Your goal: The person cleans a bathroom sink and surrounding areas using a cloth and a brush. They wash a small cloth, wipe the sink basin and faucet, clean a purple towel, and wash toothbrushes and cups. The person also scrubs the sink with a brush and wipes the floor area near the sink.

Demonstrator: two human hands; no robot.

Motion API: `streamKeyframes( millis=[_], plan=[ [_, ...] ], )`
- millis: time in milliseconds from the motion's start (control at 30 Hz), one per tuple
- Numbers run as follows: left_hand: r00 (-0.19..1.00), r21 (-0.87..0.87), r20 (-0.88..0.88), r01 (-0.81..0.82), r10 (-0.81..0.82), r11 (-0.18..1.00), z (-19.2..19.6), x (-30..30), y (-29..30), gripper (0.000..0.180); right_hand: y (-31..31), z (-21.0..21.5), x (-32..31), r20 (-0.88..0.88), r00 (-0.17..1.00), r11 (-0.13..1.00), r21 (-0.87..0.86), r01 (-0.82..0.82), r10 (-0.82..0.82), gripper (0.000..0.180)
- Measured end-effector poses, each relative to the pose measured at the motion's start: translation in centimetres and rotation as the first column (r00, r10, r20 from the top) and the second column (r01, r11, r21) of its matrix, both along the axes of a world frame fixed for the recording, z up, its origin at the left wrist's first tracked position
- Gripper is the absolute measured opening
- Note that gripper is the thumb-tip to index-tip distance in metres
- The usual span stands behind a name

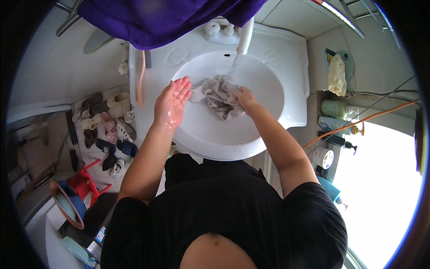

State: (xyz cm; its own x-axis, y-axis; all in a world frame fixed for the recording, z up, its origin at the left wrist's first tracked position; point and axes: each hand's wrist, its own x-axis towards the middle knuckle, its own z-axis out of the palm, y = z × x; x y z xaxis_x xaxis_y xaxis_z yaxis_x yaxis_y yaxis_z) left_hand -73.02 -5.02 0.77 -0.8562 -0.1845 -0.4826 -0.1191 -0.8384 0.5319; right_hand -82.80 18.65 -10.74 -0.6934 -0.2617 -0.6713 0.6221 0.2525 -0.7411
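A wet, crumpled greyish-white cloth (219, 99) lies in the white washbasin (215, 142). From the white faucet (245, 38) a stream of water (233, 67) runs down onto it. My right hand (245, 98) grips the right side of the cloth, its fingertips partly hidden in the folds. To the left, over the basin's rim, my left hand (172, 101) is open with the palm turned up and the fingers stretched out. Its palm and wrist are wet. The cloth's left end comes close to those fingers; whether they touch I cannot tell.
A purple towel (165, 22) hangs above the basin's far edge. A pink-handled brush (142, 78) rests on the left rim. Bottles (333, 109) stand on the right by a bright window, with an orange cord (358, 122) nearby. Several shoes (109, 127) and a red stool (85, 181) are at left.
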Motion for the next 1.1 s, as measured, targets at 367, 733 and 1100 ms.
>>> streamKeyframes(
  millis=[367,733,1100],
  plan=[
    [0.701,-0.703,0.191,0.586,-0.687,0.403,0.9,-6.4,3.6,0.062,-2.4,15.0,-2.6,0.244,0.968,0.655,-0.742,0.145,0.062,0.033],
    [0.630,-0.677,0.133,0.622,-0.765,0.394,-7.0,-6.7,5.0,0.071,-1.5,17.4,-1.0,0.224,0.969,0.502,-0.829,0.246,-0.106,0.032],
    [0.818,-0.387,0.038,0.542,-0.575,0.746,0.2,-7.1,4.3,0.030,4.1,11.2,-2.0,0.092,0.961,0.964,0.082,0.254,-0.261,0.056]
  ],
)
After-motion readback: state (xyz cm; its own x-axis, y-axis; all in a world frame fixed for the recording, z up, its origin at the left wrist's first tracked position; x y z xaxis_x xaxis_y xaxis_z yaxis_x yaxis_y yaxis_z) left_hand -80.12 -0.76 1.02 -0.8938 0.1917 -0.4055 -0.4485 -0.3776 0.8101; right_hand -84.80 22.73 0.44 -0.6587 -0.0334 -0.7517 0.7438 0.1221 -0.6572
